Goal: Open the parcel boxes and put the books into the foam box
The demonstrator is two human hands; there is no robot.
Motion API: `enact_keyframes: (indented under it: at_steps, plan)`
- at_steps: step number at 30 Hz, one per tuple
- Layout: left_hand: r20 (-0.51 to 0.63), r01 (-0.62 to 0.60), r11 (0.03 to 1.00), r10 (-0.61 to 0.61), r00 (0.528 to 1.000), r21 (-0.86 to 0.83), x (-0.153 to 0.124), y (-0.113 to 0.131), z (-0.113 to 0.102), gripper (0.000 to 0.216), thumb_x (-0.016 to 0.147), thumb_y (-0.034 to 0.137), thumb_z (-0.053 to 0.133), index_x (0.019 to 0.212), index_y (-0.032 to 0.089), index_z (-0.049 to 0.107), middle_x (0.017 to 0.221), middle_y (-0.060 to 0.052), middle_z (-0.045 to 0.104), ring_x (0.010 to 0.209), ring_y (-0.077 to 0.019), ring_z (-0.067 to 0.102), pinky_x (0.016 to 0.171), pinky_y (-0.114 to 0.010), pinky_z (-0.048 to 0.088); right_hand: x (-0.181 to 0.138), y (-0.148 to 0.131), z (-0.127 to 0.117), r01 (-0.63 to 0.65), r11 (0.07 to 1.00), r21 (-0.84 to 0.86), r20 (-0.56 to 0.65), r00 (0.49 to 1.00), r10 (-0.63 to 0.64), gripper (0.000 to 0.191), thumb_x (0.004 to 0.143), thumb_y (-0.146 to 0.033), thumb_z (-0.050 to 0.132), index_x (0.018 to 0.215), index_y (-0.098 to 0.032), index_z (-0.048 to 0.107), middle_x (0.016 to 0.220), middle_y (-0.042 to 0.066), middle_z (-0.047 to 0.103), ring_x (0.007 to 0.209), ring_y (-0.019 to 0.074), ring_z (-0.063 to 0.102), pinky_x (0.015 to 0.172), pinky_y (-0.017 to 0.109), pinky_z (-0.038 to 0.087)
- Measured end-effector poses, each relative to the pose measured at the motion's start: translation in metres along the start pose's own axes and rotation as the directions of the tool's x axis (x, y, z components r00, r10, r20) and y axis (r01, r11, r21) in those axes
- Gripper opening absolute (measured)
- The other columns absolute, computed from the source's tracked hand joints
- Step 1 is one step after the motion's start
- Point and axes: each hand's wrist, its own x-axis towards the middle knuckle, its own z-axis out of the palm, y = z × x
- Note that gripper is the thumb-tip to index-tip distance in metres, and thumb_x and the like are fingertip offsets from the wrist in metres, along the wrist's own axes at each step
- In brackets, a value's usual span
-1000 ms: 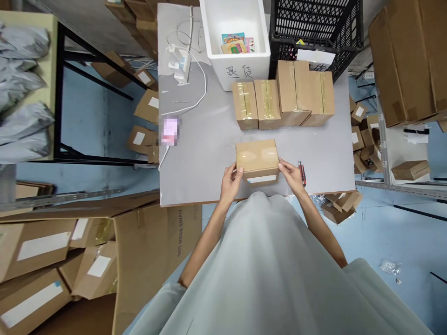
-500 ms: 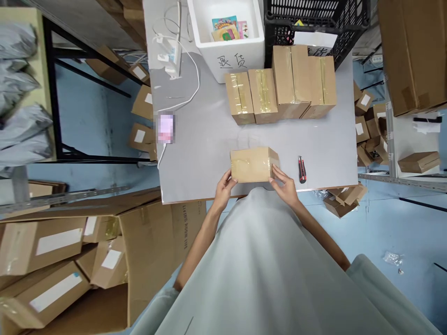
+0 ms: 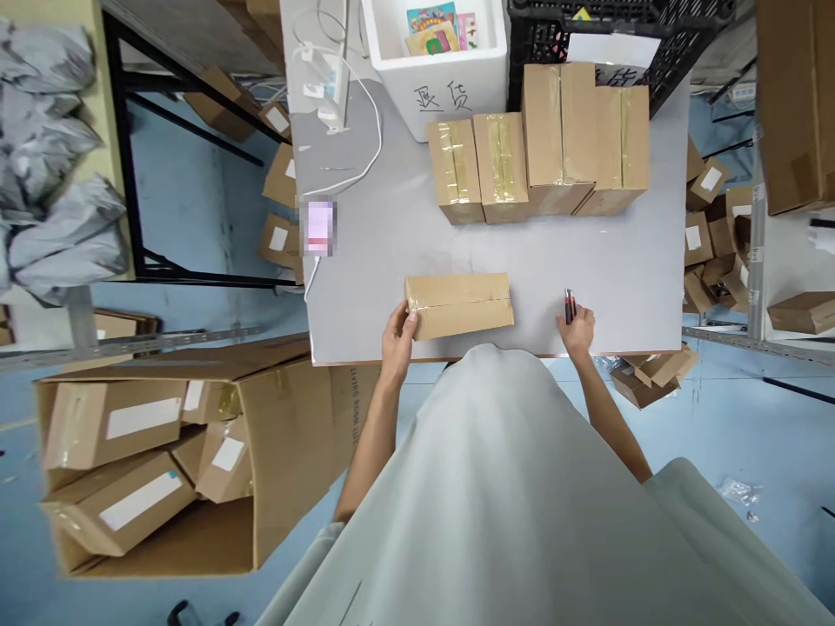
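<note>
A taped cardboard box (image 3: 462,306) lies near the front edge of the grey table (image 3: 365,252). My left hand (image 3: 397,337) grips its left end, thumb on the near side and fingers behind. To the right, my right hand (image 3: 577,330) has its fingers closed around a red and black box cutter (image 3: 570,306), whose tip points away from me. The cutter is at table level; whether it still touches the surface I cannot tell.
Several taped boxes (image 3: 499,165) stand in a row at the back, before a white bin (image 3: 437,91) holding booklets and a black crate (image 3: 678,52). A phone (image 3: 319,228) with a cable lies left. A large carton (image 3: 274,469) of boxes stands on the floor at left.
My right hand has let go of the box's right end and moved right to take hold of the box cutter. The box has turned over and shifted slightly left with my left hand.
</note>
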Motion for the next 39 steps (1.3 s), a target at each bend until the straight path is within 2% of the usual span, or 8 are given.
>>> enact_keyframes:
  at_steps: [6, 14, 18, 21, 23, 25, 30, 39]
  plan:
    - [0.172, 0.087, 0.996, -0.081, 0.982, -0.032, 0.019, -0.017, 0.009, 0.074, 0.091, 0.064, 0.08, 0.151, 0.021, 0.069, 0.16, -0.014, 0.068, 0.151, -0.0373, 0.062, 0.129, -0.055, 0.05, 0.02, 0.033, 0.005, -0.031, 0.957, -0.289, 0.016, 0.999, 0.037, 0.05, 0.095, -0.031, 0.065, 0.142, -0.013, 0.062, 0.147, 0.026, 0.06, 0.139, 0.0393, 0.057, 0.115, 0.052, 0.05]
    - [0.308, 0.051, 0.992, -0.013, 0.951, -0.115, 0.043, -0.05, 0.047, 0.081, 0.087, 0.07, 0.08, 0.151, 0.02, 0.068, 0.16, -0.014, 0.069, 0.147, -0.0385, 0.065, 0.127, -0.057, 0.051, 0.025, -0.03, -0.014, 0.334, 0.934, -0.123, 0.009, 0.942, -0.336, 0.046, 0.093, -0.043, 0.061, 0.133, -0.02, 0.056, 0.121, 0.015, 0.075, 0.103, 0.031, 0.073, 0.094, 0.044, 0.059]
    - [0.335, -0.008, 0.991, 0.052, 0.941, -0.132, 0.053, -0.065, 0.052, 0.091, 0.088, 0.073, 0.08, 0.159, 0.02, 0.061, 0.164, -0.019, 0.064, 0.151, -0.0408, 0.061, 0.128, -0.061, 0.05, 0.003, -0.094, -0.029, 0.582, 0.792, -0.184, 0.113, 0.813, -0.571, 0.053, 0.098, -0.045, 0.059, 0.145, -0.021, 0.053, 0.117, 0.011, 0.079, 0.095, 0.0301, 0.075, 0.087, 0.04, 0.058]
    - [0.284, -0.044, 0.992, 0.078, 0.956, -0.122, 0.058, -0.077, 0.054, 0.11, 0.084, 0.076, 0.086, 0.172, 0.025, 0.044, 0.176, -0.024, 0.047, 0.16, -0.0452, 0.051, 0.127, -0.066, 0.049, -0.023, -0.146, -0.028, 0.79, 0.572, -0.22, 0.325, 0.612, -0.721, 0.054, 0.107, -0.047, 0.055, 0.154, -0.021, 0.054, 0.138, 0.014, 0.077, 0.113, 0.0316, 0.075, 0.092, 0.038, 0.057]
    - [0.246, -0.101, 0.987, 0.129, 0.961, -0.125, 0.059, -0.082, 0.057, 0.117, 0.082, 0.076, 0.088, 0.176, 0.031, 0.034, 0.183, -0.023, 0.035, 0.163, -0.0463, 0.046, 0.126, -0.067, 0.048, -0.04, -0.176, -0.021, 0.874, 0.417, -0.249, 0.493, 0.485, -0.723, 0.054, 0.113, -0.05, 0.051, 0.159, -0.021, 0.055, 0.146, 0.015, 0.074, 0.123, 0.0317, 0.073, 0.093, 0.036, 0.056]
    - [0.24, -0.175, 0.974, 0.205, 0.949, -0.142, 0.059, -0.084, 0.06, 0.11, 0.085, 0.076, 0.086, 0.174, 0.036, 0.035, 0.184, -0.02, 0.033, 0.164, -0.0447, 0.044, 0.126, -0.065, 0.048, -0.053, -0.2, -0.013, 0.903, 0.29, -0.318, 0.634, 0.43, -0.642, 0.055, 0.116, -0.05, 0.048, 0.162, -0.022, 0.055, 0.144, 0.016, 0.074, 0.119, 0.0315, 0.073, 0.088, 0.035, 0.054]
    - [0.255, -0.259, 0.955, 0.289, 0.923, -0.145, 0.059, -0.081, 0.064, 0.084, 0.092, 0.073, 0.081, 0.16, 0.034, 0.052, 0.178, -0.017, 0.039, 0.168, -0.0409, 0.038, 0.128, -0.059, 0.048, -0.073, -0.23, -0.003, 0.886, 0.089, -0.455, 0.756, 0.437, -0.487, 0.055, 0.12, -0.044, 0.04, 0.169, -0.022, 0.05, 0.143, 0.02, 0.071, 0.108, 0.0294, 0.074, 0.082, 0.034, 0.048]
    - [0.35, -0.324, 0.92, 0.385, 0.854, -0.222, 0.074, -0.083, 0.063, 0.081, 0.094, 0.071, 0.078, 0.156, 0.028, 0.049, 0.169, -0.019, 0.049, 0.158, -0.0351, 0.051, 0.126, -0.054, 0.05, -0.089, -0.245, -0.004, 0.852, -0.001, -0.523, 0.772, 0.474, -0.423, 0.055, 0.122, -0.044, 0.031, 0.169, -0.02, 0.047, 0.141, 0.021, 0.071, 0.108, 0.0285, 0.074, 0.08, 0.034, 0.046]
